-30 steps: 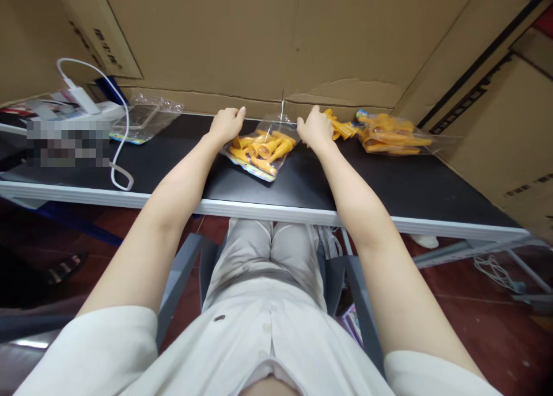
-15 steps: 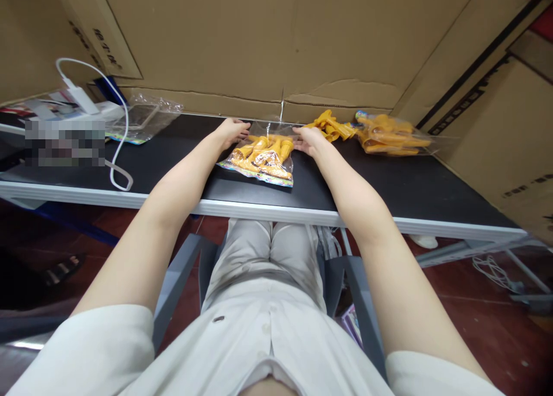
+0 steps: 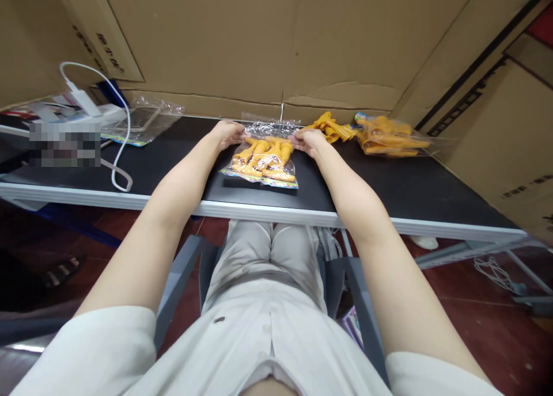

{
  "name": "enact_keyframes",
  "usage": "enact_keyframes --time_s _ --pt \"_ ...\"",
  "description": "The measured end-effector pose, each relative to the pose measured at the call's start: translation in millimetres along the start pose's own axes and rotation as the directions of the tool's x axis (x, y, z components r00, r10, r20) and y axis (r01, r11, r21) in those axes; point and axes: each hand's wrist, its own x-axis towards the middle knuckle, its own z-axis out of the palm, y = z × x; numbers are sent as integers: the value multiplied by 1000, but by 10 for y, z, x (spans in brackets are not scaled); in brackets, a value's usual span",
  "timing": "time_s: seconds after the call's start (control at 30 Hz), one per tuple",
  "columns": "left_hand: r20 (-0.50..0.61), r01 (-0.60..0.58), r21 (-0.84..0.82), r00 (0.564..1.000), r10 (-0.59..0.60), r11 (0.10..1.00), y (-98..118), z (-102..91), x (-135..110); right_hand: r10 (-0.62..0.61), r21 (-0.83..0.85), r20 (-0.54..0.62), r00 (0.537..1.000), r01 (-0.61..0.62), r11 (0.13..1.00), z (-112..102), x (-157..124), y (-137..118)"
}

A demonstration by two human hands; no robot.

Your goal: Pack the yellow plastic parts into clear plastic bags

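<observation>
A clear plastic bag holding several yellow-orange, cone-like plastic pieces lies on the black tabletop in front of me, its colourful printed edge towards my body. My left hand pinches the bag's far left side. On the opposite side, my right hand has its fingers closed on the bag's far right edge. Clear film stands up crinkled between the two hands. Just beyond my right hand lies a loose heap of the same yellow pieces.
Another filled bag rests at the right. Flat clear bags lie at the left, near a white charger with a looping cable. A cardboard wall rises behind the table, whose metal front edge runs before my lap.
The bag has shifted slightly right and towards me. Its far film now stands up more between my hands, and my fingers have closed in on its sides.
</observation>
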Motion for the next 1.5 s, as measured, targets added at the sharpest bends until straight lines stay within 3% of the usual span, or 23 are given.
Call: enact_keyframes --time_s 0.3,0.43,0.5,0.63,0.73,0.8,0.9,1.03,1.2,1.3,1.5 --pt "-44 -10 -32 999 9 999 7 -18 1 -52 -46 7 999 53 998 26 -70 -39" --pt "-14 -65 12 998 65 998 -18 -13 29 -199 -205 49 979 205 957 -7 66 58" --pt "0 -83 55 997 84 995 -12 -8 21 -329 -350 128 936 353 868 -45 123 97" --pt "-33 -106 204 993 115 973 52 -8 -52 -488 -627 300 820 555 547 -78 106 71" --pt "-29 -171 453 978 207 875 145 -13 -116 -469 -740 317 825 524 422 -35 13 5" --pt "-5 -182 675 968 251 715 216 -9 -143 -445 -773 299 844 488 405 3 -44 -24" --pt "83 -205 869 957 277 450 299 14 -164 -424 -771 283 861 467 434 42 -96 -35" --pt "224 -302 920 928 298 249 311 47 -194 -363 -696 256 896 431 574 70 -145 -36" --pt "328 -400 893 892 311 205 264 66 -238 -151 -384 259 954 245 890 51 -255 -96" --pt "382 -452 870 870 311 198 258 83 -253 -44 -265 366 930 149 953 1 -274 -125" --pt "511 -595 776 788 344 208 254 141 -215 -10 -94 424 906 55 994 -26 -192 -83"
